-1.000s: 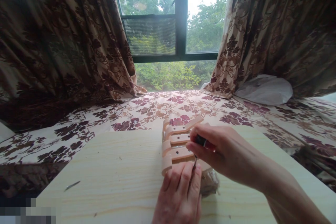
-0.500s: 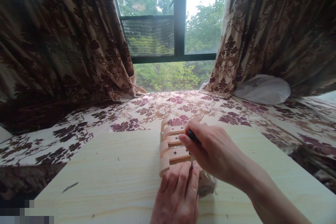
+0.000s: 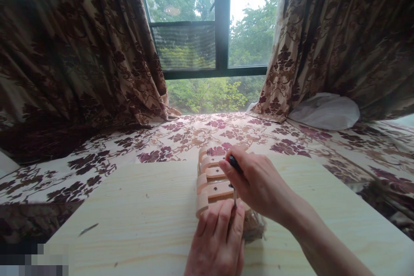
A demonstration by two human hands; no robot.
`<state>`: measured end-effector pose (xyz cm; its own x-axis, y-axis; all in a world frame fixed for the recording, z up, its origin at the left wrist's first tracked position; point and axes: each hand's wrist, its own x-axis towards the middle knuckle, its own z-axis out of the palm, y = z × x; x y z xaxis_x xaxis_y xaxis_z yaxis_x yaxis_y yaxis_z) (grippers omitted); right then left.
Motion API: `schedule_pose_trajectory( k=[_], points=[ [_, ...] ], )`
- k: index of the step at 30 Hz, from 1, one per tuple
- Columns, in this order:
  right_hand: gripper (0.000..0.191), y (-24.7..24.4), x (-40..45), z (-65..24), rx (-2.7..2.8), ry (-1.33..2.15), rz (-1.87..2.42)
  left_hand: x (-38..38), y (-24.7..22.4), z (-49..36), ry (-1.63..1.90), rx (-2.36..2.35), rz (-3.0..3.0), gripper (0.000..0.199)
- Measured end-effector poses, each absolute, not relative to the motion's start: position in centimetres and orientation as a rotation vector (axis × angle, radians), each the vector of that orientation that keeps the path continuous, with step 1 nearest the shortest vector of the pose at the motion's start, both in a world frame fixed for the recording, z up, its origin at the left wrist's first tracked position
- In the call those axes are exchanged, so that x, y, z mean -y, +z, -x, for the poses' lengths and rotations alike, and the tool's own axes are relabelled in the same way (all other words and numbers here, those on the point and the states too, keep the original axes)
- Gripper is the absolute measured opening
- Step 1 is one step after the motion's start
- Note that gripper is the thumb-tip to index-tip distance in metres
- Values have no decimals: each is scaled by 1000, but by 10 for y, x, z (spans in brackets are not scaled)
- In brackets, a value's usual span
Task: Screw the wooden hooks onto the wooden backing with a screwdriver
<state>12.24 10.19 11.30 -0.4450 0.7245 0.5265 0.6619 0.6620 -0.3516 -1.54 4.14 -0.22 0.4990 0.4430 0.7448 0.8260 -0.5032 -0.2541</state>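
Note:
A light wooden piece with curved slats and dark screw holes [image 3: 216, 189] lies on the pale wooden board [image 3: 129, 207]. My right hand [image 3: 255, 177] is closed round the black handle of a screwdriver [image 3: 235, 163], whose metal shaft points down to the fingers of my left hand. Over the near end of the slatted piece, my left hand [image 3: 218, 237] presses with bent fingers, gripping it beside the screwdriver tip. The tip itself is hidden between the fingers. Clear plastic wrapping [image 3: 257, 226] shows at the piece's right side.
A thin dark sliver [image 3: 88, 229] lies on the board at the left. Beyond the board spreads a floral cloth [image 3: 194, 131], with a white plastic bag [image 3: 325, 111] at the right. Floral curtains [image 3: 123, 51] frame the window at the back.
My right hand has shifted slightly left with the screwdriver, whose shaft tilts a little differently. My left hand stays in place on the slatted piece.

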Motion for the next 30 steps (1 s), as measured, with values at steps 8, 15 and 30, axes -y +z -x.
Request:
schedule_pose_trajectory(
  k=[8, 15, 30],
  points=[
    [25, 112, -99, -122, 2226, 56, 1070, -45, -8, 16, -817, 1013, 2105, 37],
    [18, 108, -91, -114, 2234, -17, 962, -51, -16, 11, -887, 1011, 1958, 28],
    [30, 118, -102, -132, 2223, 269, 1169, -56, -14, 12, -875, 938, 1864, 36]
  ],
)
